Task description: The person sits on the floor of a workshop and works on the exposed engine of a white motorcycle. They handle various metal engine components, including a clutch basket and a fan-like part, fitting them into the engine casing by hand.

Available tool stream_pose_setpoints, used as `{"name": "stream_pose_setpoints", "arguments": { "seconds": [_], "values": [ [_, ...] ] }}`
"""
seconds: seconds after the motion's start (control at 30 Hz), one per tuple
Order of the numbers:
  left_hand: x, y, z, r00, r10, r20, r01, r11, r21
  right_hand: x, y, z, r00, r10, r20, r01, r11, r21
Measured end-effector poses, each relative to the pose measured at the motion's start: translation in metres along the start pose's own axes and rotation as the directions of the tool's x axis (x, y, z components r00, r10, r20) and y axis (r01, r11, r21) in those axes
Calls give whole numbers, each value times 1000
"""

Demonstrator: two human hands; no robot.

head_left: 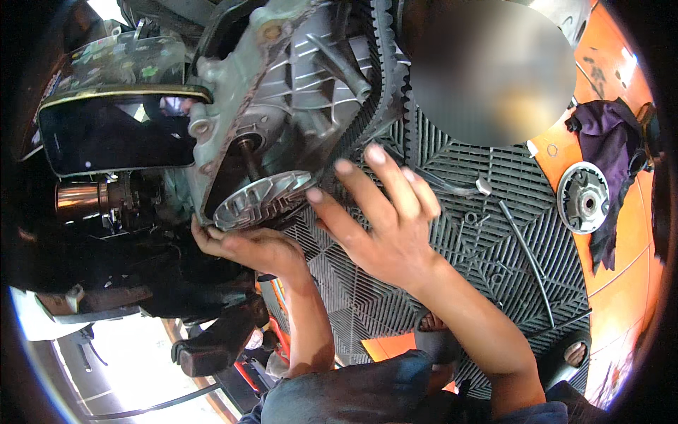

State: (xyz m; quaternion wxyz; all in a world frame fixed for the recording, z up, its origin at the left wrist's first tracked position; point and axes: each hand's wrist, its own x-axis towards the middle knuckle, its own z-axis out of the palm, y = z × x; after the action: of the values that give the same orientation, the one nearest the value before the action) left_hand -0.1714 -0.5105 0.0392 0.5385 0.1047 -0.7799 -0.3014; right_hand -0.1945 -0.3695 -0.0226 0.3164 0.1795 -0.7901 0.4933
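Observation:
A finned metal pulley disc (265,201) sits at the end of the shaft (247,155) that sticks out of the grey engine casing (236,78). My left hand (251,247) cups the disc's lower edge, its fingers curled around it; the thumb side is partly hidden. Just right of the disc, my right hand (388,226) hovers with spread fingers and nothing in them. Its index fingertip is close to the disc's rim, and I cannot tell if they touch. A black toothed belt (385,60) runs along the casing's right side.
A black ribbed mat (501,184) covers the floor, with a socket-like ring (470,218) and a long thin rod (526,258) on it. Another round metal pulley plate (583,198) lies by a purple cloth (607,141) at right. A phone-like dark screen (116,134) is at left.

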Motion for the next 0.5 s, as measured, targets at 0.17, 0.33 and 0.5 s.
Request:
{"name": "stream_pose_setpoints", "arguments": {
  "seconds": [0.17, 0.33, 0.5],
  "values": [
    [2, 13, -2, 998, -16, 59, -3, 952, 305, 14, -2, 20, 998, -11, 64, 14, 998, -58],
    [11, 20, -3, 994, 18, 104, -62, 896, 439, 10, -2, 28, 996, -1, 84, 1, 1000, -4],
    [15, 8, -8, 970, 214, 119, -243, 782, 574, 11, -3, 28, 1000, 9, 29, -9, 1000, 3]
  ]
}}
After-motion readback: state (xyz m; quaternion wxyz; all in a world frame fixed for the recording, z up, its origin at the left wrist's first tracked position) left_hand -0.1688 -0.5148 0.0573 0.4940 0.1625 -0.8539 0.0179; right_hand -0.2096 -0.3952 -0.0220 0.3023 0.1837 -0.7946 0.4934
